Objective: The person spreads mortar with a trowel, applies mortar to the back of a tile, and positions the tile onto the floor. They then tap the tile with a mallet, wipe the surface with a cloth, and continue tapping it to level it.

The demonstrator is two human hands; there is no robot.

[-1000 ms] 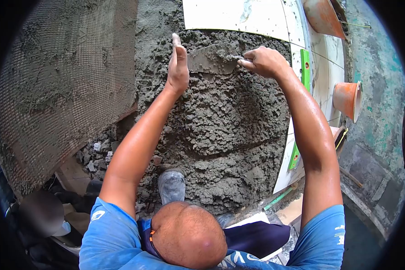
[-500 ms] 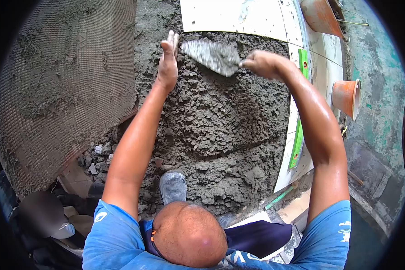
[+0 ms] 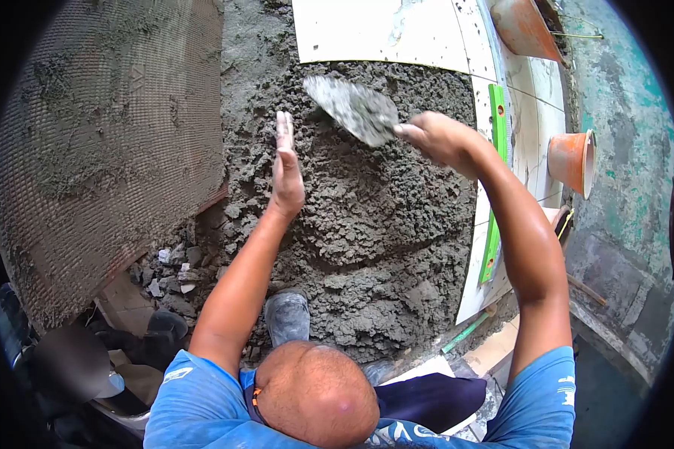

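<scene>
Gripped by its handle in my right hand (image 3: 438, 138) is a trowel (image 3: 356, 108), its blade smeared with grey mortar and angled up to the left over the mortar bed (image 3: 352, 217). My left hand (image 3: 286, 168) is open, fingers stretched out and palm turned inward, above the bed's left part; it holds nothing. White tiles (image 3: 382, 30) lie beyond the trowel at the top. Along the right edge, a green level (image 3: 492, 239) rests on more white tile.
A mortar-covered textured sheet (image 3: 120, 142) lies at the left, with rubble (image 3: 174, 269) at its lower edge. Orange buckets (image 3: 569, 161) (image 3: 523, 30) stand at the right. Another person (image 3: 75, 367) is at the lower left. A boot (image 3: 287, 318) stands on the mortar.
My left hand has come down towards my body, away from the trowel's tip. My right hand has moved slightly down and left, and the trowel blade is tilted more steeply.
</scene>
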